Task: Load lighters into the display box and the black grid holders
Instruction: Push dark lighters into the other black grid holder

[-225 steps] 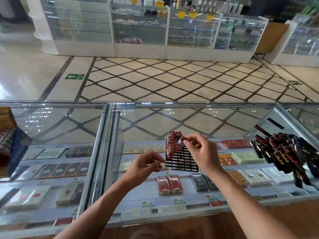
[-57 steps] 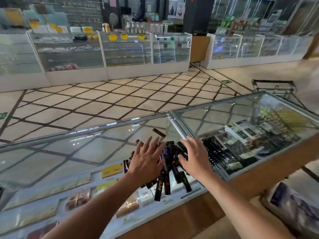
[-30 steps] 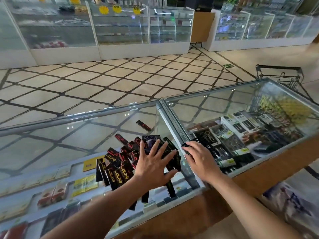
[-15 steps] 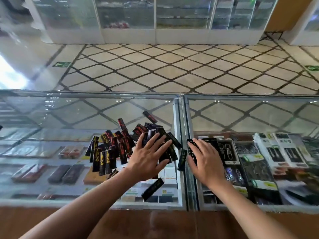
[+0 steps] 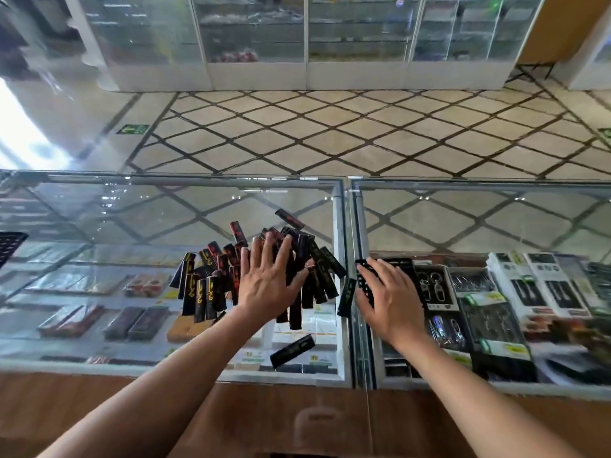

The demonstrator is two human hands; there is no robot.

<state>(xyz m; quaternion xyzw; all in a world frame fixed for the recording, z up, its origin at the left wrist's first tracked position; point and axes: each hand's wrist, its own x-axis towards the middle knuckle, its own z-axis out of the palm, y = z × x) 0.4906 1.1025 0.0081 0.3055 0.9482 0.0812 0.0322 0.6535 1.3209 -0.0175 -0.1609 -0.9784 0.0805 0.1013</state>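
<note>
Several black and red lighters (image 5: 211, 285) lie in a loose pile on the glass counter top (image 5: 99, 219), left of the metal seam. My left hand (image 5: 267, 282) rests flat on the pile's right part, fingers spread, gripping nothing. My right hand (image 5: 390, 302) lies palm down, fingers apart, on a black grid holder (image 5: 400, 264) just right of the seam. One lighter (image 5: 292, 350) lies apart near the front edge, and another lighter (image 5: 346, 297) stands tilted by the seam. A second black grid holder (image 5: 10, 246) shows at the far left edge.
The metal seam (image 5: 344, 259) splits the two glass cases. Under the glass lie cigarette packs on the left and boxed key rings and clippers (image 5: 496, 292) on the right. A wooden counter front (image 5: 99, 408) runs below. Tiled floor and white display cabinets stand beyond.
The view has swung round to face the counter squarely. Under my left hand the pile has spread out to the left. My right hand has settled on the grid holder by the seam.
</note>
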